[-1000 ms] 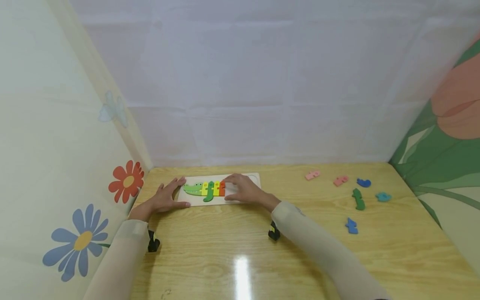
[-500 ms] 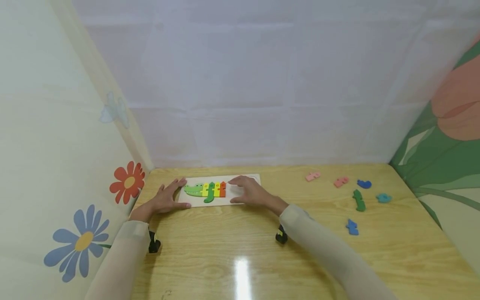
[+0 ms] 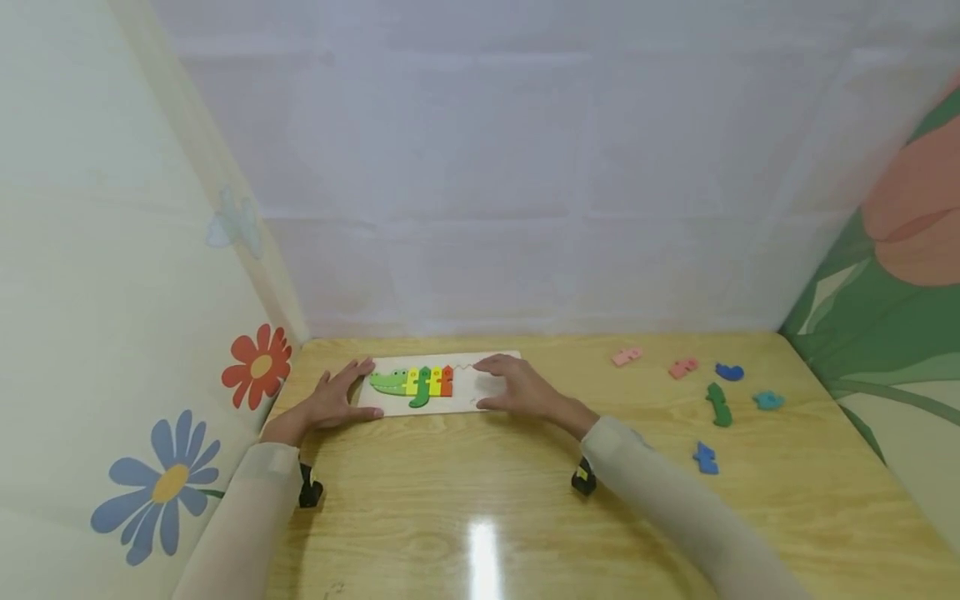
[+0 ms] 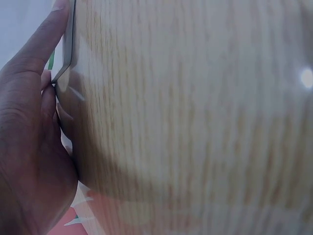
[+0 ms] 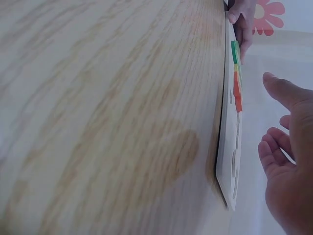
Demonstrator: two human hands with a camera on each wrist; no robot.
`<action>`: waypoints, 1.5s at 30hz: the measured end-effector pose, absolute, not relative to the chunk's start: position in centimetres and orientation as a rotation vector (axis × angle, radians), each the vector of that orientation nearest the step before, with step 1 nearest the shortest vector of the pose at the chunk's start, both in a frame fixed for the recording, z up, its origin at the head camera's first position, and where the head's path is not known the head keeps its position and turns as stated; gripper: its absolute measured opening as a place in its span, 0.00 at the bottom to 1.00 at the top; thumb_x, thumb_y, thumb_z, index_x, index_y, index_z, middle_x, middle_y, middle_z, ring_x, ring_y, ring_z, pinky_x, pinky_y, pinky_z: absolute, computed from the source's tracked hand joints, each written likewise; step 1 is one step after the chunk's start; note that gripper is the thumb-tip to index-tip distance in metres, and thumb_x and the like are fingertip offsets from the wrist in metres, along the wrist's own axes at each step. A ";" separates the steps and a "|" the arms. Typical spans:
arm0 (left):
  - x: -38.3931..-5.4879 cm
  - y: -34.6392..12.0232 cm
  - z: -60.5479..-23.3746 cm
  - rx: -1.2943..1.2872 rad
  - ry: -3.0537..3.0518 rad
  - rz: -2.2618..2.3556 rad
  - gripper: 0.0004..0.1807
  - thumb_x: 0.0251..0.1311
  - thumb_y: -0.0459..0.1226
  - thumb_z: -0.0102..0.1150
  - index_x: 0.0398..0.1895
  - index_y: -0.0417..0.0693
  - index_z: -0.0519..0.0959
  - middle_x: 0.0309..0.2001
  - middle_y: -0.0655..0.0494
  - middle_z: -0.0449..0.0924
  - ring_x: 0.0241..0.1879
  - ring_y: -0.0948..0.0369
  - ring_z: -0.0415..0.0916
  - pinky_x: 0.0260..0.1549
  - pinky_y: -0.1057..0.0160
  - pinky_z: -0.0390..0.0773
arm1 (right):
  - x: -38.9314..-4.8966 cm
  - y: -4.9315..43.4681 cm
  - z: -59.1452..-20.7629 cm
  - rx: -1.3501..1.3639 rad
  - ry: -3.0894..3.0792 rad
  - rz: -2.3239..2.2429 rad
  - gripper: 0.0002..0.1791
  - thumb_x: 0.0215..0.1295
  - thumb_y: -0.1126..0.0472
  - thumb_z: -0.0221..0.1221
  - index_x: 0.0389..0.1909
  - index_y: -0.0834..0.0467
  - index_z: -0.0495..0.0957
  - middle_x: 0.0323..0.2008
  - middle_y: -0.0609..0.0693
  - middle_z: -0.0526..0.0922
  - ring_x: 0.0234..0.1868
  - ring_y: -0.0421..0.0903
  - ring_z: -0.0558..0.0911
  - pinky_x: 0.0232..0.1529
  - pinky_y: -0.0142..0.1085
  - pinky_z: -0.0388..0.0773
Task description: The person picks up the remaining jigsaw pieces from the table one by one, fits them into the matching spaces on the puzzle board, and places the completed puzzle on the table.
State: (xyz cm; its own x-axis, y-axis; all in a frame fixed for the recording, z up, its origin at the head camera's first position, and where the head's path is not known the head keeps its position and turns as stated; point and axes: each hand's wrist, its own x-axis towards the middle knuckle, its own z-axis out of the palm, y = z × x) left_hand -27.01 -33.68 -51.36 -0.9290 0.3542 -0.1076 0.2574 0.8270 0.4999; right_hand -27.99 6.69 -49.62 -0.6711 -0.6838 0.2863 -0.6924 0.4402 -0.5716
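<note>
A pale wooden puzzle board (image 3: 465,396) lies near the table's back left. In its left part sit a green crocodile head (image 3: 387,381) and several body pieces in yellow, green and orange. My left hand (image 3: 330,402) grips the board's left end, thumb at the front corner and fingers at the back corner; in the left wrist view the thumb (image 4: 41,41) runs along the board's edge. Over the right part of the board is my right hand (image 3: 528,393), thumb and fingers spread apart. The right wrist view shows this hand (image 5: 298,142) holding nothing, raised off the board.
Loose pieces lie on the table at right: two pink pieces (image 3: 627,357), a dark blue one (image 3: 730,372), a green one (image 3: 718,405), a teal one (image 3: 768,401) and a blue one (image 3: 706,457). A white cloth wall (image 3: 540,250) stands behind the table (image 3: 420,500).
My right hand has drawn away from the orange piece and moved to the right over the board, uncovering a wavy outline. My left hand keeps its place at the board's left end.
</note>
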 end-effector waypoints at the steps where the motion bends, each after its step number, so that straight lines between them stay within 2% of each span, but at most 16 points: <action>1: -27.0 -33.7 -51.4 0.476 2.815 0.732 0.63 0.56 0.61 0.75 0.83 0.35 0.55 0.84 0.34 0.48 0.83 0.33 0.39 0.73 0.24 0.31 | -27.9 6.9 -49.6 1.266 -2.656 1.057 0.38 0.63 0.54 0.76 0.69 0.68 0.76 0.67 0.61 0.80 0.69 0.59 0.79 0.68 0.51 0.78; 6: -27.1 -33.7 -51.5 0.481 2.821 0.721 0.63 0.56 0.60 0.75 0.84 0.36 0.54 0.84 0.34 0.49 0.83 0.33 0.39 0.74 0.24 0.31 | -27.7 8.0 -49.4 1.243 -2.663 1.031 0.37 0.63 0.54 0.76 0.69 0.67 0.77 0.67 0.60 0.81 0.70 0.59 0.78 0.71 0.53 0.74; 23: -26.9 -33.5 -51.3 0.464 2.820 0.697 0.63 0.56 0.62 0.73 0.84 0.36 0.54 0.84 0.34 0.48 0.83 0.33 0.39 0.74 0.24 0.31 | -26.9 11.5 -49.2 1.196 -2.648 0.991 0.37 0.61 0.53 0.77 0.66 0.69 0.78 0.65 0.62 0.82 0.69 0.62 0.78 0.72 0.55 0.72; 37: -27.2 -33.7 -51.5 0.458 2.822 0.685 0.63 0.56 0.63 0.74 0.84 0.37 0.54 0.84 0.34 0.48 0.83 0.33 0.39 0.74 0.25 0.31 | -26.7 14.8 -49.3 1.081 -2.697 1.006 0.37 0.57 0.56 0.79 0.65 0.69 0.79 0.63 0.65 0.82 0.67 0.63 0.80 0.70 0.55 0.74; 45: -27.1 -33.7 -51.4 0.459 2.808 0.703 0.62 0.57 0.60 0.74 0.84 0.37 0.54 0.84 0.34 0.48 0.83 0.33 0.39 0.75 0.26 0.31 | -27.0 16.5 -49.8 1.055 -2.710 0.939 0.38 0.59 0.53 0.78 0.65 0.68 0.79 0.64 0.64 0.82 0.64 0.62 0.82 0.67 0.54 0.78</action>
